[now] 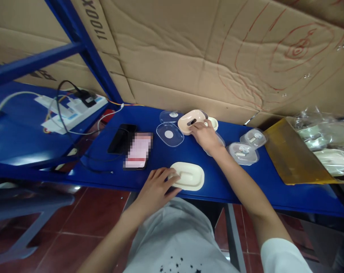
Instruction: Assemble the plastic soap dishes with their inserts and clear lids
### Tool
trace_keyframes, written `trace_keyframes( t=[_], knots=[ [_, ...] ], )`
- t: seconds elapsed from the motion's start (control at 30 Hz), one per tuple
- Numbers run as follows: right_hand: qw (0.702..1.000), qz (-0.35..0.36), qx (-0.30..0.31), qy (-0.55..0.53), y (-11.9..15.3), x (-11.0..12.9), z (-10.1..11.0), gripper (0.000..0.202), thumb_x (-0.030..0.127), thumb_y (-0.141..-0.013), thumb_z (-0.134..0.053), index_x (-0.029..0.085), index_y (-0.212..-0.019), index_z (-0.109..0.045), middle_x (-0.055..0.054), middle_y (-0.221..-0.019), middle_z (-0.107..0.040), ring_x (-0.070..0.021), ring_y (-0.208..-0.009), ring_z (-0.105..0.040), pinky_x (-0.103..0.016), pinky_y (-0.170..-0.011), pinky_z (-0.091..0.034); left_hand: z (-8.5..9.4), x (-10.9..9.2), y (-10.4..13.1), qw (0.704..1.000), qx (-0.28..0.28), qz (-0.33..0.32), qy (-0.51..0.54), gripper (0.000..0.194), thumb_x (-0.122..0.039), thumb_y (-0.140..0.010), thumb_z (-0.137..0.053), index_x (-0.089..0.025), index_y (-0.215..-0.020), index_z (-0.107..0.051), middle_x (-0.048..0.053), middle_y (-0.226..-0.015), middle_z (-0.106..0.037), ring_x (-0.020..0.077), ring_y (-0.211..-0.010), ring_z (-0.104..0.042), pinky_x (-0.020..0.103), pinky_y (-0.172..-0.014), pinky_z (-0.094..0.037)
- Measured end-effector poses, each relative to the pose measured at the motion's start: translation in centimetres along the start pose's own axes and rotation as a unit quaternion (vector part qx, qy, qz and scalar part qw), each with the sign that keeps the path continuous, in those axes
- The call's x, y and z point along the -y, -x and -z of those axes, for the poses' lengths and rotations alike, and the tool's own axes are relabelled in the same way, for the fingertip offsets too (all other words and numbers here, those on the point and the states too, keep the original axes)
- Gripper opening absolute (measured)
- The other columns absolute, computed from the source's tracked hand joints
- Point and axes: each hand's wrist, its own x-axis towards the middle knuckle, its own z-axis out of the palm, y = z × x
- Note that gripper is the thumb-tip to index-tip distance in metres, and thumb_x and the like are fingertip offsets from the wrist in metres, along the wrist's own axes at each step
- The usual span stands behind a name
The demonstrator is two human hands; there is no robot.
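Note:
Near the front edge of the blue table lies a cream oval dish-like piece [190, 176] with a raised rounded rectangle in its middle. My left hand [160, 184] grips its left end, fingers over the rim and thumb at the near side. Farther back, my right hand [206, 134] has its fingers closed on the right side of a peach oval piece [186, 120] with a dark slot. Another cream piece [213, 123] sits just behind those fingers, partly covered. Beside the peach piece are clear oval lids [170, 139] with round white stickers. My right forearm hides part of another clear piece.
At the right, clear plastic cases [243, 153] with small white parts stand before an open carton [300, 159] of bagged pieces. On the left are a phone with a blurred screen [138, 150], a black phone [121, 139] and a power strip [75, 113]. Cardboard walls the back.

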Motion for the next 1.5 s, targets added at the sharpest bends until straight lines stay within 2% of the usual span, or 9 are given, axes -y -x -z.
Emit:
trace_keyframes(
  t=[0.1,0.23,0.33,0.43,0.73,0.97,1.27,1.4,1.5],
  knots=[
    [0.999,-0.008,-0.034,-0.004,2.4,1.4,1.0,0.032,0.018,-0.116,-0.046,0.015,-0.136,-0.070,-0.009,-0.132,-0.077,-0.0206,-0.124,-0.069,-0.050,-0.124,-0.036,-0.3,-0.1,0.8,1.000,-0.014,0.023,0.010,0.035,-0.033,-0.104,-0.069,-0.025,-0.138,-0.067,0.012,-0.138,-0.070,0.0337,-0.122,-0.067,0.051,-0.099,-0.056],
    [0.997,0.009,-0.079,-0.014,10.0,5.6,2.4,0.033,0.020,-0.114,-0.052,0.030,-0.139,-0.070,-0.003,-0.132,-0.078,-0.0213,-0.122,-0.070,-0.046,-0.118,-0.040,-0.6,-0.2,1.1,0.998,-0.034,0.045,0.042,0.050,-0.033,-0.106,-0.066,-0.027,-0.153,-0.052,0.016,-0.154,-0.057,0.0341,-0.128,-0.066,0.054,-0.102,-0.057],
    [0.994,0.040,-0.080,-0.056,15.2,9.1,2.0,0.042,0.017,-0.110,-0.057,0.033,-0.148,-0.064,-0.003,-0.129,-0.079,-0.0234,-0.120,-0.071,-0.046,-0.111,-0.045,-0.8,-0.1,1.0,0.992,-0.054,0.068,0.086,0.061,-0.036,-0.105,-0.067,-0.031,-0.161,-0.042,0.018,-0.166,-0.043,0.0302,-0.121,-0.069,0.055,-0.105,-0.059],
    [0.993,0.040,-0.065,-0.095,17.5,11.5,0.6,0.043,0.016,-0.110,-0.055,0.034,-0.148,-0.063,-0.002,-0.128,-0.079,-0.0230,-0.120,-0.070,-0.046,-0.111,-0.047,-1.1,0.1,1.0,0.988,-0.063,0.067,0.125,0.066,-0.033,-0.106,-0.067,-0.035,-0.164,-0.037,0.016,-0.170,-0.037,0.0285,-0.127,-0.067,0.050,-0.108,-0.061],
    [0.990,0.062,-0.066,-0.104,16.6,13.2,-1.1,0.035,0.016,-0.109,-0.056,0.020,-0.142,-0.068,-0.007,-0.137,-0.076,-0.0228,-0.127,-0.066,-0.039,-0.103,-0.052,-0.5,1.3,1.5,0.990,-0.034,0.028,0.137,0.052,-0.035,-0.108,-0.065,-0.031,-0.158,-0.048,0.015,-0.169,-0.043,0.0322,-0.151,-0.054,0.052,-0.120,-0.054],
    [0.991,0.056,-0.087,-0.080,17.1,14.0,-1.0,0.038,0.020,-0.112,-0.053,0.017,-0.149,-0.063,-0.008,-0.139,-0.076,-0.0219,-0.126,-0.068,-0.039,-0.099,-0.053,1.3,1.7,-0.1,0.996,-0.003,0.000,0.094,0.042,-0.035,-0.107,-0.067,-0.029,-0.148,-0.060,0.012,-0.154,-0.060,0.0301,-0.138,-0.065,0.048,-0.112,-0.061],
    [0.986,0.087,-0.096,-0.104,18.9,12.5,-2.3,0.040,0.019,-0.111,-0.056,0.021,-0.150,-0.063,-0.005,-0.144,-0.074,-0.0213,-0.132,-0.067,-0.041,-0.114,-0.049,-1.2,1.7,1.9,0.996,-0.064,-0.050,0.027,0.048,-0.038,-0.109,-0.063,-0.023,-0.154,-0.055,0.021,-0.163,-0.052,0.0356,-0.145,-0.061,0.051,-0.111,-0.061],
    [0.988,0.024,-0.072,-0.133,19.3,11.0,-1.7,0.041,0.033,-0.112,-0.057,0.023,-0.152,-0.060,-0.008,-0.155,-0.065,-0.0249,-0.147,-0.058,-0.048,-0.125,-0.040,0.4,1.7,1.4,0.997,-0.035,-0.043,0.054,0.048,-0.038,-0.110,-0.062,-0.025,-0.155,-0.055,0.017,-0.170,-0.046,0.0339,-0.149,-0.057,0.050,-0.115,-0.058],
    [0.987,-0.005,-0.031,-0.156,19.6,10.0,-0.8,0.045,0.031,-0.113,-0.053,0.027,-0.159,-0.053,-0.009,-0.164,-0.056,-0.0268,-0.157,-0.046,-0.054,-0.130,-0.032,2.6,2.5,-1.6,0.998,-0.051,-0.035,0.029,0.043,-0.022,-0.110,-0.054,-0.025,-0.153,-0.057,0.013,-0.170,-0.046,0.0306,-0.151,-0.054,0.050,-0.122,-0.051]
  ],
)
